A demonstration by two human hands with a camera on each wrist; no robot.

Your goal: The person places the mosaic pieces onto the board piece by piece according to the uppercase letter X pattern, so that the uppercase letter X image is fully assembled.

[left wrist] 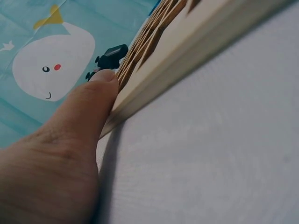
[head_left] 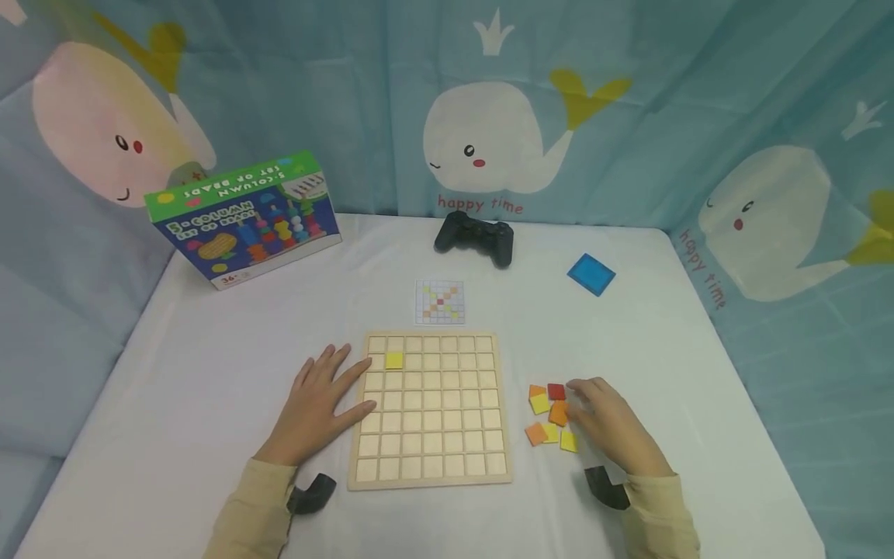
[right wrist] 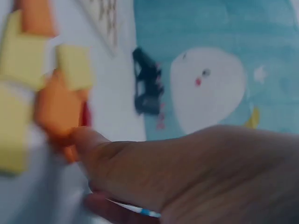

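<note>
A wooden grid board [head_left: 431, 423] lies flat on the table with one yellow tile [head_left: 394, 360] in its second row, second column. My left hand [head_left: 317, 407] rests spread along the board's left edge, thumb and a fingertip on the frame; the left wrist view shows the thumb [left wrist: 91, 95] against the rim. To the right of the board, my right hand [head_left: 615, 423] is over a loose group of square tiles. Its index fingertip is beside the red tile [head_left: 556, 391], and its thumb [right wrist: 100, 149] is right at an orange tile [right wrist: 58, 109]. Several yellow tiles [head_left: 569, 442] lie around.
Behind the board lies a small printed pattern card [head_left: 440, 302]. Farther back are a black game controller [head_left: 476, 237], a blue square tray [head_left: 591, 274] and, at the left, a colourful toy box [head_left: 247, 221]. A whale-print curtain [head_left: 363, 101] hangs behind the table.
</note>
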